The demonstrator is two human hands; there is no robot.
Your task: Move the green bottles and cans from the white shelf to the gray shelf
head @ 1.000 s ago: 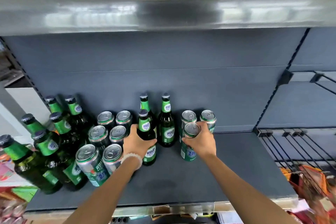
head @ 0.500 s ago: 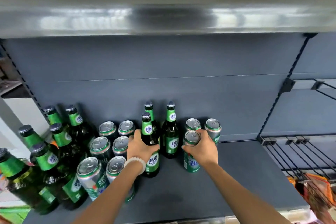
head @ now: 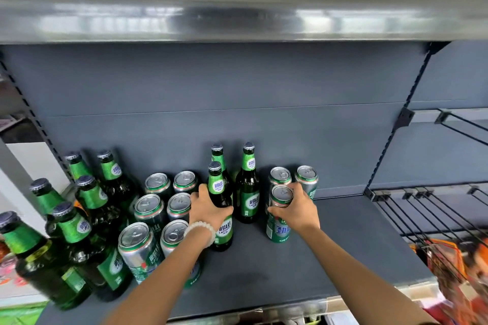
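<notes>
Both my arms reach forward; my left hand (head: 208,208), a bead bracelet (head: 202,229) at its wrist, and my right hand (head: 298,210) have fingers curled in a grip.

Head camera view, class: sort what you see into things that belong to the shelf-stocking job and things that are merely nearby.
Part of the job:
- dark green glass bottle, gripped by the left hand
- green metal can, gripped by the right hand
- gray metal shelf holding them

Just nearby:
- white bead bracelet
- black wire hooks
- blurred orange packets
</notes>
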